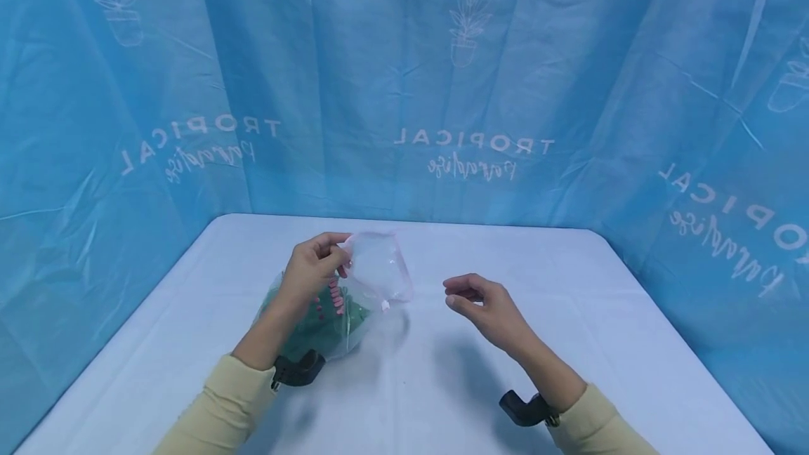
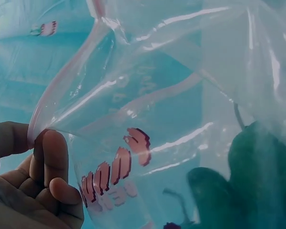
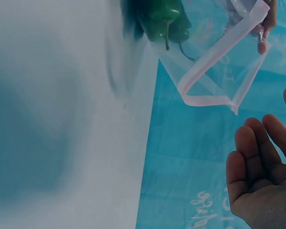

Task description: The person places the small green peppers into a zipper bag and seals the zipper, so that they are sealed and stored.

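A clear zip bag (image 1: 378, 265) with a pink-edged mouth and pink-red print stands on the white table, its mouth spread wide. Inside it lie several green peppers (image 3: 163, 21), their stems showing in both wrist views. My left hand (image 1: 314, 265) pinches the edge of the bag's mouth between thumb and fingers, at its left side. Apart from the bag, to the right of the opening, my right hand (image 1: 489, 309) hovers over the table with relaxed, slightly bent fingers and nothing in it. The left forearm covers part of the bag in the head view.
The white table (image 1: 537, 258) carries the bag left of its middle. Blue printed curtains (image 1: 354, 76) hang close behind it and along both sides. A black wrist camera (image 1: 298, 368) is strapped to the left wrist, another black camera (image 1: 526, 409) to the right.
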Demonstrator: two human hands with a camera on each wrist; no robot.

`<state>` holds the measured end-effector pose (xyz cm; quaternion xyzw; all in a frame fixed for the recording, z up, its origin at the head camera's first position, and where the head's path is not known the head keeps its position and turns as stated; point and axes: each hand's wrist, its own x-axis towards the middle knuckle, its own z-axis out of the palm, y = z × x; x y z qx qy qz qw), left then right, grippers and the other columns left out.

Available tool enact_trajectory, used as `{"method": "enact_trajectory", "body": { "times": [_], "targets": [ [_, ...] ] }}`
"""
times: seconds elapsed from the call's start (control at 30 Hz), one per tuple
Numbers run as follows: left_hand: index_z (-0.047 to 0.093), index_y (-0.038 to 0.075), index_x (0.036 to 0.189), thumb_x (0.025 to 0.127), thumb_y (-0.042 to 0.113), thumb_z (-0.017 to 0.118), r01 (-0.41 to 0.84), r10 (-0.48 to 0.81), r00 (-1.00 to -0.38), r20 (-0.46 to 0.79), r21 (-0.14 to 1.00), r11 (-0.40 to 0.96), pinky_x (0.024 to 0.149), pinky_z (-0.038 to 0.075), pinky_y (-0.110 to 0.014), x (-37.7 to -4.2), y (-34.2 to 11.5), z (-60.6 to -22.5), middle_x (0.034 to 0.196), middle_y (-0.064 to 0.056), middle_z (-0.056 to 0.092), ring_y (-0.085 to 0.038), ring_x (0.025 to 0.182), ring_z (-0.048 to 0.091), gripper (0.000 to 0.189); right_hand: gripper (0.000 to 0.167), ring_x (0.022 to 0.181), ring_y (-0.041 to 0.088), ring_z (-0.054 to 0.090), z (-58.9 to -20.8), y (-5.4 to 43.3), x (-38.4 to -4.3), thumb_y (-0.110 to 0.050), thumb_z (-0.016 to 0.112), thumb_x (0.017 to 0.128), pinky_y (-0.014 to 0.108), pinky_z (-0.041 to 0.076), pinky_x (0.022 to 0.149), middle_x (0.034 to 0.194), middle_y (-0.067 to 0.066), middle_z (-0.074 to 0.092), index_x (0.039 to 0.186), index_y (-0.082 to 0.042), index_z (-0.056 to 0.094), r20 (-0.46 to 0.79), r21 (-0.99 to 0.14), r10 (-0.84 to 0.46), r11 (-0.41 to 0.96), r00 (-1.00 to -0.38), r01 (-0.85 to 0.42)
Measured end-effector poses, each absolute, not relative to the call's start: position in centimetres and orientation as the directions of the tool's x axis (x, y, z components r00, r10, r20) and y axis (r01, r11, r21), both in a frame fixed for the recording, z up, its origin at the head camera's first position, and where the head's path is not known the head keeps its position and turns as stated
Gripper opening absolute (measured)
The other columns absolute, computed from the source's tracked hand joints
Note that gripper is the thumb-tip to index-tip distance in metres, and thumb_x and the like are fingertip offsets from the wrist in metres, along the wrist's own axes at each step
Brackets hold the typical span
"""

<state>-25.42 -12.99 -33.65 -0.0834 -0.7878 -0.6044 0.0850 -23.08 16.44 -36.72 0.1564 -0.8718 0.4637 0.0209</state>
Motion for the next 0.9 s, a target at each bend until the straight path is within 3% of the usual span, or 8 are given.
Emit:
{"method": "enact_trajectory", "body": {
  "times": [0.37, 0.5, 0.63, 0.9],
  "targets": [
    [0.063, 0.004, 0.114, 0.090, 0.014, 0.057, 0.258, 0.056, -0.966, 0.253, 0.916, 0.307, 0.050, 0.042, -0.025, -25.6, -10.9, -35.4, 0.071, -0.008, 0.058, -0.020, 0.062, 0.056, 0.026, 0.026, 0.098, 0.014, 0.062, -37.8, 17.4, -22.8, -0.027, 0.064, 0.089, 0.024, 0.051, 0.080, 0.107, 0.000, 0.067, 0.114, -0.023, 0.063, 0.177, -0.812, -0.242, 0.511, -0.954, -0.281],
    [0.063, 0.003, 0.116, 0.090, 0.013, 0.056, 0.249, 0.063, -0.968, 0.242, 0.908, 0.336, 0.052, 0.042, -0.025, -25.6, -10.7, -35.9, 0.070, -0.011, 0.059, -0.020, 0.061, 0.056, 0.028, 0.026, 0.097, 0.013, 0.061, -38.0, 17.5, -22.7, -0.028, 0.064, 0.089, 0.024, 0.051, 0.080, 0.106, -0.002, 0.067, 0.114, -0.023, 0.063, 0.169, -0.811, -0.244, 0.516, -0.955, -0.275],
    [0.062, 0.003, 0.116, 0.090, 0.012, 0.055, 0.247, 0.081, -0.969, 0.234, 0.893, 0.377, 0.052, 0.043, -0.026, -25.5, -10.6, -36.4, 0.067, -0.007, 0.058, -0.014, 0.057, 0.054, 0.029, 0.026, 0.097, 0.013, 0.061, -38.2, 17.6, -22.6, -0.030, 0.064, 0.089, 0.025, 0.051, 0.080, 0.106, -0.001, 0.067, 0.113, -0.023, 0.063, 0.165, -0.814, -0.239, 0.514, -0.957, -0.269],
    [0.064, 0.006, 0.114, 0.090, 0.014, 0.055, 0.232, 0.082, -0.972, 0.221, 0.834, 0.501, 0.040, 0.033, -0.026, -25.2, -10.0, -37.6, 0.061, -0.002, 0.054, -0.014, 0.044, 0.042, 0.027, 0.026, 0.096, 0.012, 0.061, -38.8, 17.5, -22.5, -0.032, 0.065, 0.088, 0.026, 0.050, 0.080, 0.104, -0.005, 0.067, 0.113, -0.024, 0.064, 0.146, -0.822, -0.246, 0.509, -0.958, -0.256]
  ]
}}
